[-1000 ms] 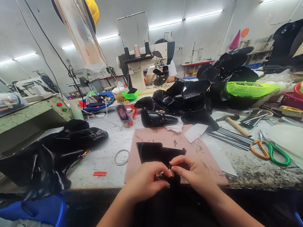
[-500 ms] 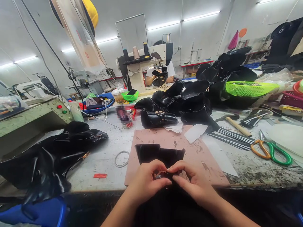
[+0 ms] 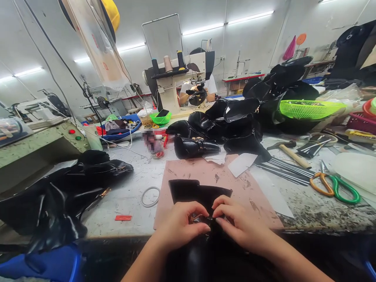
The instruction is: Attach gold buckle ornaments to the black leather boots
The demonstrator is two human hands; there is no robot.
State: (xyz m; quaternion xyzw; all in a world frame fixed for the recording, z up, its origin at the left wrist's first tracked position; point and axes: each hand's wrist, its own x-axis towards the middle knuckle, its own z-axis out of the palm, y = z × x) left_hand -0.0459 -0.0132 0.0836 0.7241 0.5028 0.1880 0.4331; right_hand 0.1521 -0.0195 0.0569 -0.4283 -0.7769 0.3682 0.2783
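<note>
A black, shiny boot piece (image 3: pixel 196 194) lies over the near edge of the pinkish board and hangs down toward my lap. My left hand (image 3: pixel 186 221) is closed, with thumb and forefinger pinching the piece near its middle. My right hand (image 3: pixel 236 221) faces it closely, its fingers bent and pressed on the same piece. Between the fingertips there is a small glint, too small to make out. The palms hide part of the black material.
Scissors (image 3: pixel 337 186) and a hammer (image 3: pixel 295 156) lie right. Black boots (image 3: pixel 196 147) are heaped behind the pinkish board (image 3: pixel 185 168). Left are a light ring (image 3: pixel 150 196), a red strip (image 3: pixel 123 217) and more black boots (image 3: pixel 67 184). A co-worker sits behind a sewing machine (image 3: pixel 173 84).
My right hand's fingers have lifted and shifted slightly, opening a small gap from the left fingertips. The left hand stays nearly in place. The co-worker's black piece has turned at the machine.
</note>
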